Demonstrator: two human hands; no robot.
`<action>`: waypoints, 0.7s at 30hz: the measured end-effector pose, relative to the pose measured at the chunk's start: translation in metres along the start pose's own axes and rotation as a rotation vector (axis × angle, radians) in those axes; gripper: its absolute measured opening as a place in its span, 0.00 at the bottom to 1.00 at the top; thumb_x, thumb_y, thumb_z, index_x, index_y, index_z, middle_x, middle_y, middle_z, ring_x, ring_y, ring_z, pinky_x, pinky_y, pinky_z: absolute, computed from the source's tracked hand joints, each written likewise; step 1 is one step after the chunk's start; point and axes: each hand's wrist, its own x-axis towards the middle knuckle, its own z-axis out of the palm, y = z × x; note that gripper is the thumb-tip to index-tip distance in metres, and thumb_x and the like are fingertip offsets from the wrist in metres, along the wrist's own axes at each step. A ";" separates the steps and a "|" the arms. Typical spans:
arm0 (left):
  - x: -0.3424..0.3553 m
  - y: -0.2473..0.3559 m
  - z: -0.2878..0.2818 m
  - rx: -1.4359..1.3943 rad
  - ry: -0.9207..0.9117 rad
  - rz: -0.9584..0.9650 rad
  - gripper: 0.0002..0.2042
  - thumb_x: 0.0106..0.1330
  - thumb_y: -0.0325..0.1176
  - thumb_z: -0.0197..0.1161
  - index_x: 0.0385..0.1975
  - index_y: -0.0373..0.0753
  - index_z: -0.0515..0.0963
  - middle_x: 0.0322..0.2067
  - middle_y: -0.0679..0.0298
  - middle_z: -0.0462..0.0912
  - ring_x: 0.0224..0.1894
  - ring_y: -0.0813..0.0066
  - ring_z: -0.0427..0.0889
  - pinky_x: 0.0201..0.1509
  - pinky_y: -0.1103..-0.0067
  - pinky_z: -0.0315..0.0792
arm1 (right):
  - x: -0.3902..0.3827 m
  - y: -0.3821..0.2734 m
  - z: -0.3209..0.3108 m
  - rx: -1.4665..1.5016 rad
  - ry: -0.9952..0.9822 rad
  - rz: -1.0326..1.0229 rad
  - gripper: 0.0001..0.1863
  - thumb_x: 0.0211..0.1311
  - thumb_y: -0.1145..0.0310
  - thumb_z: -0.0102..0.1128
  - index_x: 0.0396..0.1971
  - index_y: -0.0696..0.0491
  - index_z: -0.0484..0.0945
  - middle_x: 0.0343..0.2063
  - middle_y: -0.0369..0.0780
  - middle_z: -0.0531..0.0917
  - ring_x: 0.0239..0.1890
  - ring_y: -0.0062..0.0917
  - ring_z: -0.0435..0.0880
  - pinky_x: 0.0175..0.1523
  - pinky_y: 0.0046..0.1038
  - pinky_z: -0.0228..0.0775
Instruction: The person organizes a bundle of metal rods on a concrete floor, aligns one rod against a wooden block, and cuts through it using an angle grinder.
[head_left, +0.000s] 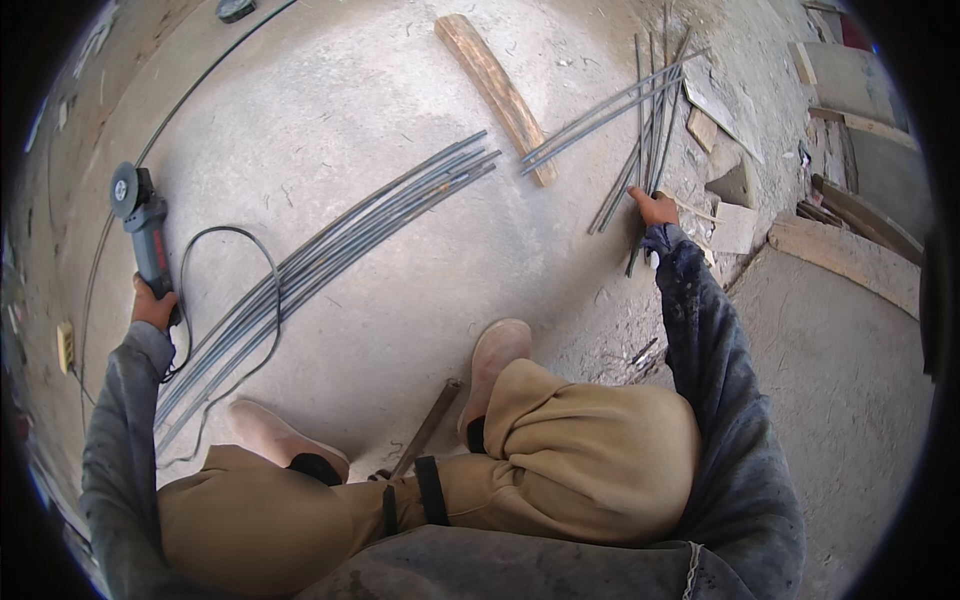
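Observation:
My left hand [152,304] holds a grey angle grinder [145,225] by its body, with the disc at the top and a dark cord looping beside it. My right hand [653,206] grips some short steel bars [650,130] in a loose, crossed group at the right, whose ends rest on the floor and near a wooden beam [485,85]. A bundle of longer steel bars [340,245] lies diagonally across the concrete floor [380,100] between my hands.
Offcuts of board [730,225], rubble and planks [840,255] lie along the right side by a step edge. A yellow socket strip [65,347] is at the far left. A metal tool [430,420] lies between my feet. A dark object [237,10] sits at the top.

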 end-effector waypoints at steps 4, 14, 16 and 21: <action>0.000 -0.002 0.001 0.043 0.015 0.006 0.42 0.48 0.30 0.64 0.63 0.28 0.47 0.45 0.42 0.74 0.46 0.52 0.78 0.49 0.69 0.74 | -0.011 -0.018 0.000 -0.135 -0.025 0.057 0.58 0.33 0.29 0.62 0.48 0.74 0.71 0.47 0.61 0.76 0.52 0.49 0.76 0.56 0.35 0.68; 0.001 0.001 -0.001 0.029 -0.029 0.016 0.43 0.49 0.32 0.64 0.63 0.28 0.46 0.47 0.41 0.73 0.48 0.51 0.77 0.51 0.70 0.72 | -0.020 -0.093 -0.004 -0.061 0.267 -0.532 0.40 0.45 0.57 0.63 0.63 0.43 0.62 0.59 0.48 0.63 0.60 0.44 0.62 0.61 0.39 0.62; -0.001 0.001 -0.002 0.026 -0.032 0.009 0.43 0.49 0.32 0.63 0.63 0.28 0.45 0.47 0.41 0.73 0.48 0.51 0.77 0.51 0.70 0.72 | -0.025 -0.111 0.006 -0.066 0.226 -0.607 0.38 0.45 0.63 0.62 0.63 0.41 0.63 0.59 0.47 0.63 0.59 0.45 0.62 0.61 0.40 0.62; -0.007 -0.003 -0.001 0.038 0.021 0.032 0.41 0.49 0.31 0.63 0.62 0.27 0.48 0.46 0.40 0.73 0.48 0.50 0.77 0.50 0.70 0.73 | -0.036 -0.120 0.014 -0.223 0.175 -0.552 0.41 0.44 0.65 0.62 0.64 0.43 0.60 0.60 0.45 0.62 0.61 0.44 0.60 0.62 0.39 0.61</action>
